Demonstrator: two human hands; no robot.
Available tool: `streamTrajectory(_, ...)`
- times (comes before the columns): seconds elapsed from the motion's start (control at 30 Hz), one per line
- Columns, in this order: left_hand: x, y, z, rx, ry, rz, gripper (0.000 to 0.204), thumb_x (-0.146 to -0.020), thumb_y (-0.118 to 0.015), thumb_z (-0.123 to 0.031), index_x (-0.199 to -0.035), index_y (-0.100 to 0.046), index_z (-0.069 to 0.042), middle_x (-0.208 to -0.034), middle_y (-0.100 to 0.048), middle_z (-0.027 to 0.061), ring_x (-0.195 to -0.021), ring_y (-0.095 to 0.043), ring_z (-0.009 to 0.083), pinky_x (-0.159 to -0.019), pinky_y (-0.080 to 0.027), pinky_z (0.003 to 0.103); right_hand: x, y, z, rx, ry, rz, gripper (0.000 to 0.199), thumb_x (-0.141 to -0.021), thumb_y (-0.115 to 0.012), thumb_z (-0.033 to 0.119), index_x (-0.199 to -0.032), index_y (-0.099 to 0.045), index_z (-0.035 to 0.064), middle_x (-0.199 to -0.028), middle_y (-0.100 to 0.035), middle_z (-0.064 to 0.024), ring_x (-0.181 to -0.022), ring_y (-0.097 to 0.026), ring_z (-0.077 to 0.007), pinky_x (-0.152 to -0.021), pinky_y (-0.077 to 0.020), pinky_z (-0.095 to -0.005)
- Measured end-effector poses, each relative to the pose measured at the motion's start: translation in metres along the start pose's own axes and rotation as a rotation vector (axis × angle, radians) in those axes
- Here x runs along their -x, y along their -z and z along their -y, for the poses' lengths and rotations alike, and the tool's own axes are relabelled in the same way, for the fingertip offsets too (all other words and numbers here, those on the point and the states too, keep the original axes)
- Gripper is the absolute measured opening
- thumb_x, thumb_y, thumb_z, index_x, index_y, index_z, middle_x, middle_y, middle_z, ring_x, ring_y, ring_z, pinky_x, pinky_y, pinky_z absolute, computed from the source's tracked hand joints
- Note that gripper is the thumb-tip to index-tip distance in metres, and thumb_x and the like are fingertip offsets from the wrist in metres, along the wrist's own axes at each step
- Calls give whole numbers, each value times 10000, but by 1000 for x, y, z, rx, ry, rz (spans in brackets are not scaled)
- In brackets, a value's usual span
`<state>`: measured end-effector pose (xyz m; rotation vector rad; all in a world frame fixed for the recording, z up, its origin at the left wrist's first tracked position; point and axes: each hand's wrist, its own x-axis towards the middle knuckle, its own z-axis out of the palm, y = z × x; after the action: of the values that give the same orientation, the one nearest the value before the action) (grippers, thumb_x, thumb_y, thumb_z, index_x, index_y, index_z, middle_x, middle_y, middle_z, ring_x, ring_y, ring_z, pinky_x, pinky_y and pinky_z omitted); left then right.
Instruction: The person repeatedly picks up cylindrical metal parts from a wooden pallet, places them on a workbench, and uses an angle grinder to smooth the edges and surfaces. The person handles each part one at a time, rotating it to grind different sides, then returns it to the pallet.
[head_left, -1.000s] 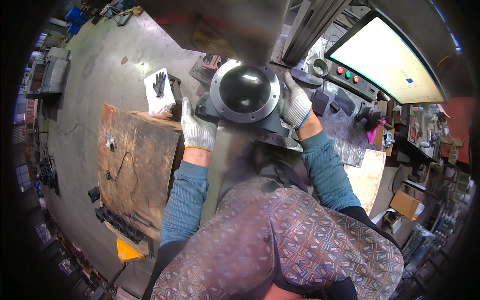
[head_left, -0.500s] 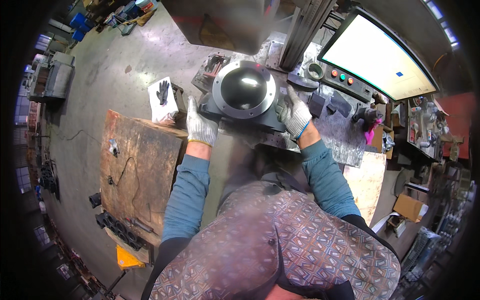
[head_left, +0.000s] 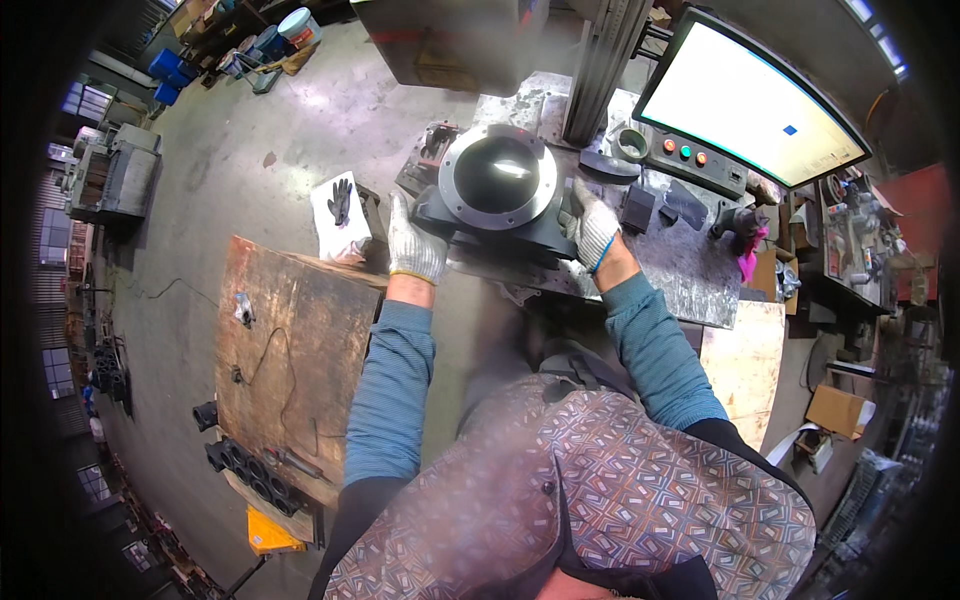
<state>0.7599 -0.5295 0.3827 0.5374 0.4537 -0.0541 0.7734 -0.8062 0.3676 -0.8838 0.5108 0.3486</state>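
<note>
A heavy dark metal housing with a round flanged opening on top rests at the near edge of a steel work table. Both my hands wear white knit gloves. My left hand grips the housing's left side. On the opposite side, my right hand clasps its right edge. The part's base is largely hidden behind the flange and my hands.
A lit monitor with a button panel stands at the back right. A wooden bench lies at my left, with a white bag and dark glove beyond it. Small dark blocks sit right of the housing. A cluttered shelf is far right.
The housing, held in both hands, has moved away from me and down onto the steel table's near edge. My arms have stretched forward with it.
</note>
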Motion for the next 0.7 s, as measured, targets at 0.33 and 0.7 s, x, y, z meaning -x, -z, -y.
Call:
streamTrajectory(0.33,20,78,10,-218,-279,-168,622,-1031,-515,-549,-1416,-516,-60,-1306,-595,144,-1099,-598,309,-967,-486,456,-4,139,-9,425,215,-252,478,-1054,-561,366,-1370,-557,7,-1151,-727,-161,-903,-734,-277,-818,-573,-380)
streamTrajectory(0.7,407,393,166,-1222,475,-860,447,-1040,-507,-477,-946,-675,-74,-807,-645,89,-736,-625,237,-657,-515,393,-37,196,8,1772,344,-348,434,-961,-486,316,-1292,-637,78,-1212,-678,-226,-1112,-654,-438,-951,-513,-519)
